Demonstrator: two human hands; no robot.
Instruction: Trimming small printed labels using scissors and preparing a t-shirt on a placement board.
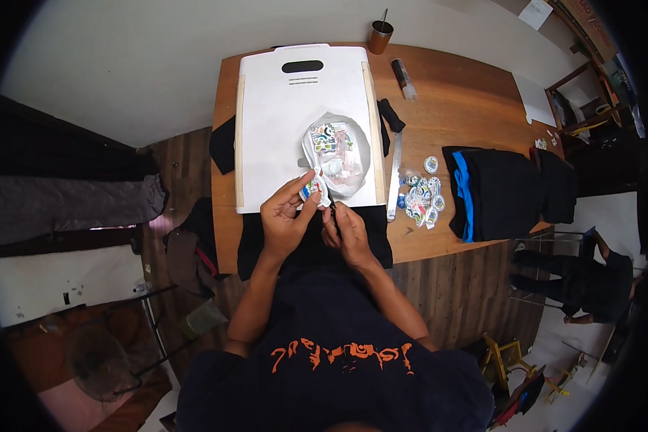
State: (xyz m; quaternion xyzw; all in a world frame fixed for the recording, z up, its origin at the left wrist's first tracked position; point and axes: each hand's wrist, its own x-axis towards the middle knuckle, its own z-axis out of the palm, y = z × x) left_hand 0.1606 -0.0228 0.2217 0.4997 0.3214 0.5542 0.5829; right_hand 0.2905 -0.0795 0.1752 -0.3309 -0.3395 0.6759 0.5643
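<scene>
Far left: grey cloth (72,198) hangs beside the wall; below it, a fan (97,360). Wooden table (468,93) takes up the centre. White board (273,137), with a dark handle slot near its far edge, lies on the table's left part.

Left hand (284,217): over the board's near edge, thumb and fingers pinched on a small white printed piece (312,191). The piece sits just at the near-left rim of a white round container (363,155); more colourful printed pieces lie inside the container, which rests on the board.

Right hand (349,234): close beside the left, fingers closed around a dark tool (332,204) held next to the piece; tool largely hidden, kind unclear.

Further right: brown cup (379,39) at the far edge, a ruler (394,176), then a heap of printed cut-outs (423,201). Next, folded black clothes (500,194) with a blue strip. Far right: another person (590,281), in dark clothing.
</scene>
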